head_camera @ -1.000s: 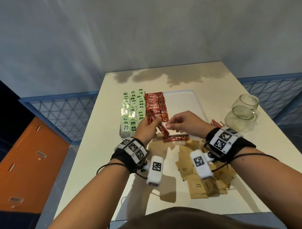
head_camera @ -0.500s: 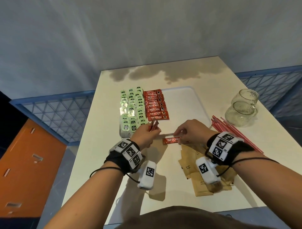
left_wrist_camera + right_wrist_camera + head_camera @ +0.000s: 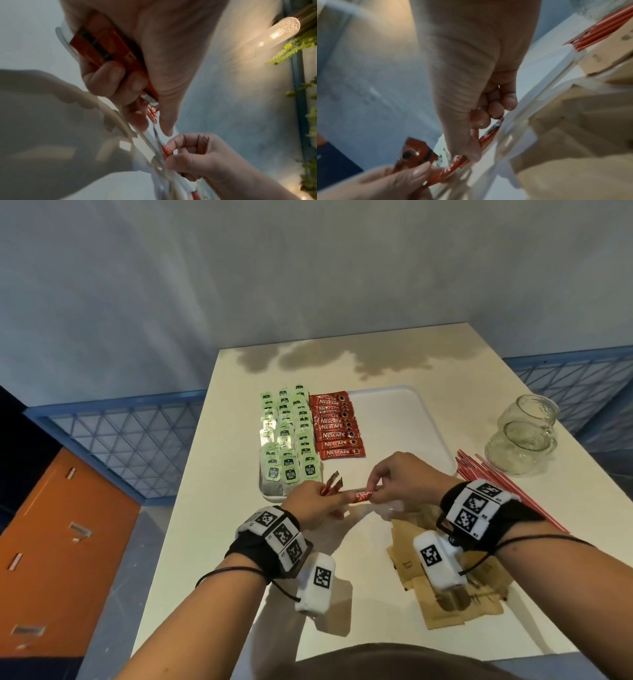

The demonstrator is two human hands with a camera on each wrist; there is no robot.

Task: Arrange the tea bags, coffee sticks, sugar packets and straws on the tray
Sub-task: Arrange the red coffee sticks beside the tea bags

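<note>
Tea bags (image 3: 286, 440) fill the tray's (image 3: 404, 419) left side, coffee sticks (image 3: 337, 426) beside them. My left hand (image 3: 313, 501) grips two sticks (image 3: 91, 486); my right hand (image 3: 399, 479) pinches another stick (image 3: 466, 495). Sugar packets (image 3: 407, 563), then straws (image 3: 507, 484), lie on the table (image 3: 205, 542).

A cream counter (image 3: 219, 542) bears a white tray (image 3: 394, 412) beyond the fingers, brown sugar packets (image 3: 442, 611) nearer than them, and red straws (image 3: 507, 487) and two glass jars (image 3: 520, 446) to their right.
</note>
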